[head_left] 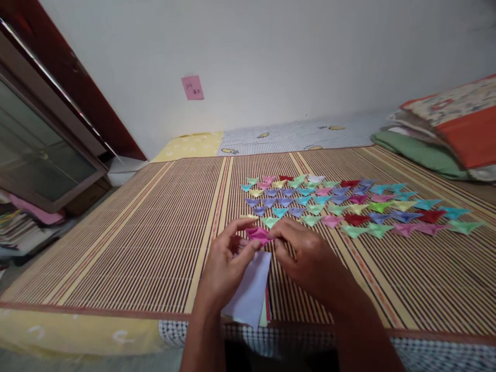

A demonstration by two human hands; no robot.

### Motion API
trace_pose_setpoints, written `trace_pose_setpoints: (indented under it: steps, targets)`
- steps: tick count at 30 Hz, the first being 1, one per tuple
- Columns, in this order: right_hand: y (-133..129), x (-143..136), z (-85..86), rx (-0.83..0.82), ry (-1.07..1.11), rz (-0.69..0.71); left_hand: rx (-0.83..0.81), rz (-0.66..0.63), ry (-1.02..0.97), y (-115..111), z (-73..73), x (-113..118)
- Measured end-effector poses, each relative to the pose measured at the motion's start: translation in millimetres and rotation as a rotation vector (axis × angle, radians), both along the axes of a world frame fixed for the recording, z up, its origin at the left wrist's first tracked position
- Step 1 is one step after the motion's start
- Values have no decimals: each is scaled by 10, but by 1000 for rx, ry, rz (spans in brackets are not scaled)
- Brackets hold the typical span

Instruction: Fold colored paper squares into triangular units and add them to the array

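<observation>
A folded pink paper boat is held between both hands near the middle of the view. My left hand grips its left end and lower edge, thumb in front and fingers curled behind. With fingers pinched together, my right hand holds the boat's right end. Below the hands lies a stack of paper sheets, a pale lilac sheet on top, partly covered by my left wrist. Just behind the hands, rows of folded paper boats in several colours spread to the right.
A striped bamboo mat covers the bed. Folded pillows and bedding are piled at the back right. On the wall behind is a pink note. A glass-doored cabinet stands at the left.
</observation>
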State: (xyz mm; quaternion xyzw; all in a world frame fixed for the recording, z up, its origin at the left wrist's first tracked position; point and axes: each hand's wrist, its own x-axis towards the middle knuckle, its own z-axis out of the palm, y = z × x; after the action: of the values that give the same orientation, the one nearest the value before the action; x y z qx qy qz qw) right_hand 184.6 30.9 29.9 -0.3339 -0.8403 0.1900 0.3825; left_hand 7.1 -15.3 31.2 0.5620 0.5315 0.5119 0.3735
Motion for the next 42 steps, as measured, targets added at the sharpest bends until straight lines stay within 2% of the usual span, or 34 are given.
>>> trace_pose_setpoints:
  steps: [6,12,16,20,23,26,33,42]
  targets:
    - [-32,-34,15,33,-36,2,-92,-55,-259,19,-13,-49]
    - [-55,-109,13,92,-82,31,-112,-32,-348,76,-78,32]
    - [-47,-111,18,72,-7,14,-118,-3,-389,94,-114,30]
    - [-39,-90,22,-9,91,-126,-116,25,-413,89,-109,32]
    - [-44,-86,13,-130,112,-171,-121,29,-422,85,-104,47]
    - [-43,-103,-12,-217,137,-177,-126,30,-429,88,-112,72]
    - [-32,-142,-36,-305,191,-196,-137,4,-409,103,-116,148]
    - [-10,-63,45,-377,242,-105,-116,36,-403,103,-130,138]
